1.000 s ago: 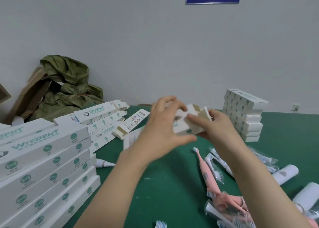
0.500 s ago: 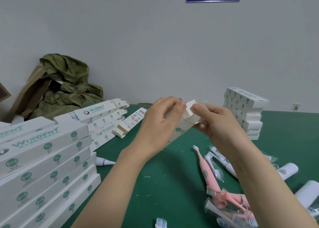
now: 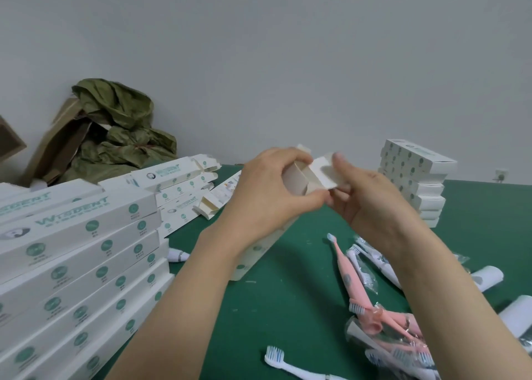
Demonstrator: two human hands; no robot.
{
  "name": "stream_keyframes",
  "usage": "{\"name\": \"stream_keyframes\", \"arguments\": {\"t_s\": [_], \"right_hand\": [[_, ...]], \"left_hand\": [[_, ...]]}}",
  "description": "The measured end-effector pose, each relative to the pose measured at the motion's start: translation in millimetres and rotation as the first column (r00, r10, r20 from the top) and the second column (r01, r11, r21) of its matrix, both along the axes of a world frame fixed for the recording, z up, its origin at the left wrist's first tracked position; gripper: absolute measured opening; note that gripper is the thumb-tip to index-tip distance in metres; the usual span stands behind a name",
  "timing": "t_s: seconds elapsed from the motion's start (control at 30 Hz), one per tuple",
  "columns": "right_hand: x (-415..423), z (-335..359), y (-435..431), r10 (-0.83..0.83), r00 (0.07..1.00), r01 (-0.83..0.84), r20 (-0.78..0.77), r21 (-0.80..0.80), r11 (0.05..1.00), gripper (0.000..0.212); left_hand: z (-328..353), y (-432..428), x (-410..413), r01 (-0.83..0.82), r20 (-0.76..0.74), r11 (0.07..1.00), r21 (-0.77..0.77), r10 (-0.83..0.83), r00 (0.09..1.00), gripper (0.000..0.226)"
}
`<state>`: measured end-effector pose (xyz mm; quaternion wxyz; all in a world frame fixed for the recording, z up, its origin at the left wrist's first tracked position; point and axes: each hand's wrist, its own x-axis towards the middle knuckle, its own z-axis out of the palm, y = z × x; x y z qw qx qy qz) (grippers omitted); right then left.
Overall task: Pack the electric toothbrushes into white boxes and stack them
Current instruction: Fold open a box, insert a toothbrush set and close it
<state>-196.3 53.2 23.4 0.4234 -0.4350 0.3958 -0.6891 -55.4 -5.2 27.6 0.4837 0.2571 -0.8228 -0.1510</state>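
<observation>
White box [image 3: 302,178], end flaps open: left hand [image 3: 267,195] grips its body, right hand [image 3: 371,195] pinches a flap; pink toothbrush [image 3: 344,271] lies below-right of box

Both hands hold a white box [image 3: 299,178] above the green desk [image 3: 288,299]. The left hand [image 3: 267,189] grips it near its open upper end. The box slants down under that wrist, its lower end near the desk. The right hand [image 3: 371,198] pinches the end flap [image 3: 325,172], thumb on top. At left stands a tall stack [image 3: 72,253] of long boxes, with loose boxes [image 3: 178,189] behind it and a crumpled green bag [image 3: 121,132] by the wall. A smaller stack [image 3: 414,183] stands far right. A pink toothbrush [image 3: 344,273], bagged brush heads [image 3: 362,267] and one loose brush head [image 3: 276,358] lie near the right forearm.
</observation>
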Motion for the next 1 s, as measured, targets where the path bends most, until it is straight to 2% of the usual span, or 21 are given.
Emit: {"name": "stream_keyframes", "arguments": {"t_s": [0.07, 0.1, 0.13, 0.2, 0.23, 0.3, 0.37, 0.43, 0.5, 0.6, 0.67, 0.83, 0.9, 1.0], "right_hand": [[-4.3, -5.5, -6.6, 0.005, 0.990, -0.007, 0.144, 0.015, 1.000, 0.035], [-3.6, -10.8, -11.0, -0.048, 0.993, 0.043, 0.111, 0.048, 0.998, 0.034], [-1.3, -19.8, -16.6, -0.115, 0.993, 0.114, 0.005, 0.089, 0.990, 0.028], [12.3, -43.4, -29.6, -0.152, 0.932, 0.213, -0.330, 0.158, 0.964, 0.014], [23.3, -54.7, -36.1, -0.103, 0.862, 0.222, -0.496, 0.188, 0.957, 0.009], [44.8, -75.3, -51.8, 0.030, 0.656, 0.214, -0.754, 0.225, 0.951, 0.005], [62.3, -88.9, -69.5, 0.095, 0.490, 0.211, -0.866, 0.223, 0.952, 0.015], [73.4, -98.1, -86.1, 0.156, 0.426, 0.191, -0.891, 0.257, 0.948, 0.034], [80.3, -105.9, -98.7, 0.234, 0.401, 0.159, -0.886, 0.319, 0.934, 0.052], [87.6, -115.9, -113.1, 0.276, 0.412, 0.089, -0.868, 0.340, 0.936, 0.059], [92.9, -120.0, -120.7, 0.284, 0.397, 0.042, -0.873, 0.326, 0.944, 0.055], [95.9, -122.8, -123.5, 0.190, 0.317, 0.019, -0.929, 0.207, 0.978, 0.010], [82.0, -118.4, -116.1, 0.171, 0.229, 0.051, -0.958, 0.188, 0.981, 0.005], [46.5, -105.8, -96.2, 0.185, 0.075, 0.122, -0.980, 0.193, 0.974, 0.010]], "left_hand": [[6.9, -4.1, 6.6, -0.096, -0.115, 0.995, 0.005, 0.096, 0.989, 0.037], [11.1, -6.7, 12.8, -0.134, -0.187, 0.990, 0.039, 0.139, 0.972, 0.035], [15.4, -10.0, 20.6, -0.158, -0.245, 0.984, 0.085, 0.175, 0.954, 0.033], [21.5, -17.4, 39.1, -0.194, -0.278, 0.967, 0.167, 0.235, 0.931, 0.033], [22.7, -20.7, 48.0, -0.217, -0.252, 0.957, 0.192, 0.261, 0.932, 0.034], [22.7, -25.4, 59.1, -0.276, -0.115, 0.940, 0.203, 0.302, 0.946, 0.036], [20.4, -27.4, 62.3, -0.311, -0.016, 0.927, 0.210, 0.321, 0.947, 0.037], [18.7, -28.5, 63.0, -0.330, -0.005, 0.914, 0.234, 0.341, 0.940, 0.037], [18.4, -30.7, 65.5, -0.357, 0.038, 0.899, 0.256, 0.359, 0.932, 0.035], [17.0, -37.1, 73.8, -0.355, 0.092, 0.880, 0.316, 0.344, 0.934, 0.032], [15.7, -40.3, 77.6, -0.354, 0.097, 0.874, 0.334, 0.341, 0.935, 0.032], [12.0, -45.6, 76.8, -0.337, 0.083, 0.866, 0.369, 0.331, 0.940, 0.033], [11.2, -47.6, 76.5, -0.334, 0.073, 0.867, 0.370, 0.331, 0.941, 0.032], [10.8, -49.8, 74.9, -0.328, 0.077, 0.874, 0.359, 0.322, 0.943, 0.033]]}}
